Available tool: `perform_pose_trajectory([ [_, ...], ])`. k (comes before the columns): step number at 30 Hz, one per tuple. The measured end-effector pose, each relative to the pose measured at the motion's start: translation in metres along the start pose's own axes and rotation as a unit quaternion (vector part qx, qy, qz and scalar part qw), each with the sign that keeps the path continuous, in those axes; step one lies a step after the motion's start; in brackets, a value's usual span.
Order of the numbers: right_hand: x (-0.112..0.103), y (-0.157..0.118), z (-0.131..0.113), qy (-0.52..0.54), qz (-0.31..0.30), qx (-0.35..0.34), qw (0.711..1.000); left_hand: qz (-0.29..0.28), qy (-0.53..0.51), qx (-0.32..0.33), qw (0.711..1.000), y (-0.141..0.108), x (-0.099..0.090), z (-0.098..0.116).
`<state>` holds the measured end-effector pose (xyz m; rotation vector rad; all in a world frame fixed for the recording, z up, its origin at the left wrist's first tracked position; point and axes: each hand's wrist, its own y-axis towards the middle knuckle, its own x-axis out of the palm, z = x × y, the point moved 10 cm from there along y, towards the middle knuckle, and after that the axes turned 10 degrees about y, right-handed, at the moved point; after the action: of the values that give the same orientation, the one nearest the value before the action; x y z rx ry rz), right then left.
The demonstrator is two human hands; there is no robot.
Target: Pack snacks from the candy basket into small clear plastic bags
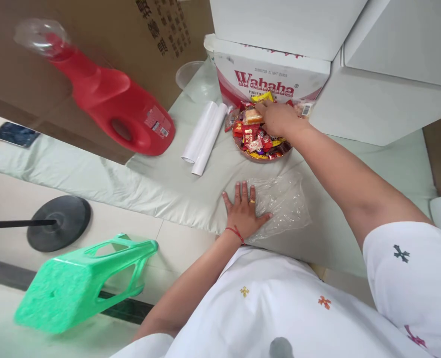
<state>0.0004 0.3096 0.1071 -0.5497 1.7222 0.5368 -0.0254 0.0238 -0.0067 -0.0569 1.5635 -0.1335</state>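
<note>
My left hand (244, 214) lies flat with its fingers spread on the pale green cloth, at the left edge of a clear plastic bag (285, 204). A ring and a red string bracelet show on it. Farther back, my right hand (278, 118) reaches over a round bowl (260, 158) heaped with wrapped candies (251, 135). Its fingers curl down among the wrappers, and what they hold, if anything, is hidden. Beside the fingertips sits an orange-yellow wrapped piece (253, 117), and a yellow packet (263, 97) lies just behind them.
Two white paper rolls (205, 139) lie left of the bowl. Behind it stands a Wahaha carton (273, 74) under white boxes (280, 25). A large red bottle (119, 104) stands before brown cardboard (104, 30). A green stool (82, 283) and a black round base (61, 221) are on the floor.
</note>
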Motion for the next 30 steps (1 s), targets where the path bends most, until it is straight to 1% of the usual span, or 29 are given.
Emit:
perform_pose_trajectory([
  [2,0.006,0.012,-0.001,-0.021,-0.025,0.015,0.999,-0.004,-0.003,-0.001,1.0,0.0,0.001,0.0],
  [3,0.004,0.012,-0.001,-0.022,-0.022,0.014,0.999,-0.005,-0.005,-0.002,1.0,0.0,0.001,0.0],
  [5,-0.01,-0.001,-0.002,-0.003,0.002,0.004,1.0,-0.005,-0.01,-0.004,1.0,0.001,0.001,-0.001],
  [7,-0.031,-0.03,-0.003,0.039,0.034,-0.006,0.999,-0.003,-0.016,-0.004,1.0,0.001,0.002,-0.001],
  [9,-0.051,-0.07,-0.006,0.093,0.063,-0.017,0.994,-0.004,-0.025,-0.003,1.0,0.001,0.002,-0.002],
  [10,-0.057,-0.092,-0.009,0.121,0.069,-0.027,0.99,-0.005,-0.029,-0.002,1.0,0.001,0.003,-0.002],
  [11,-0.059,-0.114,-0.013,0.152,0.064,-0.037,0.986,-0.007,-0.033,-0.001,0.999,0.001,0.003,-0.002],
  [12,-0.055,-0.136,-0.018,0.184,0.048,-0.05,0.98,-0.008,-0.036,0.0,0.999,0.001,0.004,-0.002],
  [13,-0.047,-0.157,-0.024,0.216,0.021,-0.063,0.974,-0.008,-0.038,0.0,0.999,0.001,0.004,-0.002],
  [16,-0.009,-0.205,-0.033,0.266,-0.047,-0.06,0.961,-0.006,-0.041,0.002,0.999,0.001,0.003,-0.002],
  [18,0.021,-0.225,-0.036,0.259,-0.079,-0.053,0.961,-0.007,-0.04,0.004,0.999,0.001,0.003,-0.002],
  [20,0.048,-0.237,-0.037,0.229,-0.109,-0.054,0.966,-0.009,-0.036,0.004,0.999,0.001,0.002,-0.002],
  [22,0.065,-0.243,-0.037,0.197,-0.129,-0.057,0.97,-0.009,-0.032,0.001,0.999,0.0,0.001,-0.002],
  [23,0.069,-0.245,-0.036,0.186,-0.133,-0.059,0.972,-0.007,-0.03,-0.001,1.0,0.0,0.001,-0.002],
  [25,0.064,-0.252,-0.035,0.179,-0.117,-0.062,0.975,-0.001,-0.028,-0.006,1.0,0.0,-0.001,-0.002],
  [28,0.04,-0.272,-0.033,0.199,-0.06,-0.063,0.976,0.02,-0.038,-0.009,0.999,0.0,-0.004,-0.004],
  [30,0.029,-0.293,-0.035,0.229,-0.041,-0.08,0.969,0.055,-0.056,-0.009,0.997,-0.003,-0.009,-0.008],
])
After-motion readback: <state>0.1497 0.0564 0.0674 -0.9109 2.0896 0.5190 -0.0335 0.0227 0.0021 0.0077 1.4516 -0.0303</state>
